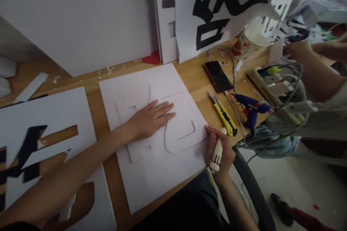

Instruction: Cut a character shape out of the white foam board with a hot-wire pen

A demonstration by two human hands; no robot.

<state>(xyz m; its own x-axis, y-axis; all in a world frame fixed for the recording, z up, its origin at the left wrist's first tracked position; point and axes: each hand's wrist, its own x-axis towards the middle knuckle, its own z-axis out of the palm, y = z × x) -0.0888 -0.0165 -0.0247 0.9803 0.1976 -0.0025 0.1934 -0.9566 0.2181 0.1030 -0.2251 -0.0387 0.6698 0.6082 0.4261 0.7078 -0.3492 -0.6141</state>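
Observation:
My left hand [150, 119] lies flat, fingers stretched out, on a white cut-out character shape [173, 133]. That shape rests on a large white foam sheet [157, 173] on the wooden table [193, 75]. At the sheet's right edge my right hand [221, 149] is wrapped round a fat white multi-colour pen [217, 153], its tip down against the sheet beside the cut-out's curved corner.
Right of the sheet lie a yellow utility knife [223, 113], a blue glue gun [251, 110], a black phone [218, 75] and a power strip [273, 86] with cables. Printed black-character sheets lean at the back [217, 11] and lie at left [40, 140]. Another person's arm [311, 65] reaches in at right.

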